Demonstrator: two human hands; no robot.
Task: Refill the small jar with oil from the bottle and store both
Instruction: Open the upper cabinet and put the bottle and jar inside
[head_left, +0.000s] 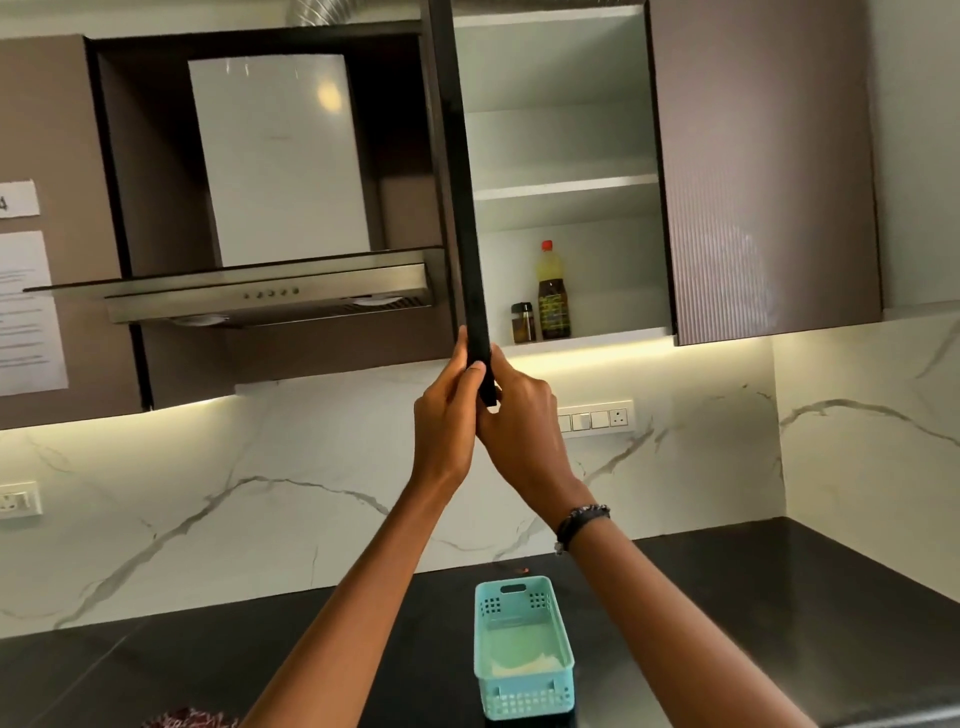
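An oil bottle (554, 291) with a red cap and a dark label stands upright on the bottom shelf of the wall cabinet (571, 340). To its left is the small jar (522, 323) with a black lid, close to the bottle. The dark cabinet door (462, 182) stands open, seen edge-on. My left hand (448, 415) and my right hand (524, 421) both grip the door's lower corner, one from each side. Both hands are below and left of the jar and bottle.
A turquoise plastic basket (522, 701) sits on the black countertop (753, 597) below my arms. A range hood (270, 296) hangs left of the cabinet. Wall switches (597, 418) sit on the marble backsplash. A shut cabinet door (769, 171) is on the right.
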